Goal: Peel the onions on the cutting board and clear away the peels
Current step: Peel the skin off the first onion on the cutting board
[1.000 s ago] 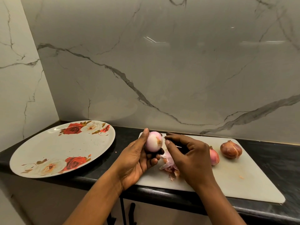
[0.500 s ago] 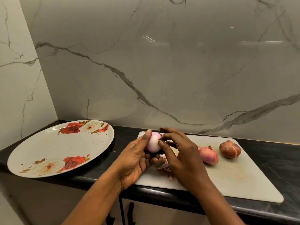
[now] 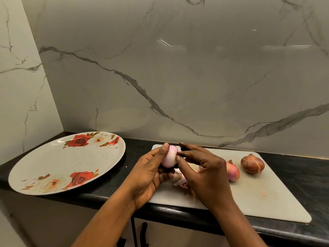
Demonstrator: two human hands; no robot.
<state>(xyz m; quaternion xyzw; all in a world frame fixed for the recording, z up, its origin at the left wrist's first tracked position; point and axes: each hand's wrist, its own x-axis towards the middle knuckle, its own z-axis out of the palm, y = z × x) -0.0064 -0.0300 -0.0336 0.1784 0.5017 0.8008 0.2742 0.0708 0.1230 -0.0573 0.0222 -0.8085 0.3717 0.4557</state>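
I saw a matt white cutting board [image 3: 258,198], plastic by its look, on the glossy black table [image 3: 138,150]. Left of the board, the plate [image 3: 62,164] shone smooth. The peeled onion [image 3: 170,156] looked slick; the brown onion [image 3: 252,164] had dry, papery skin.

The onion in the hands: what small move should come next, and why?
Probably pull the right hand away to strip any remaining skin: its fingers pinch at the side of the mostly pale onion held in the left hand, and loose peels lie on the cutting board.
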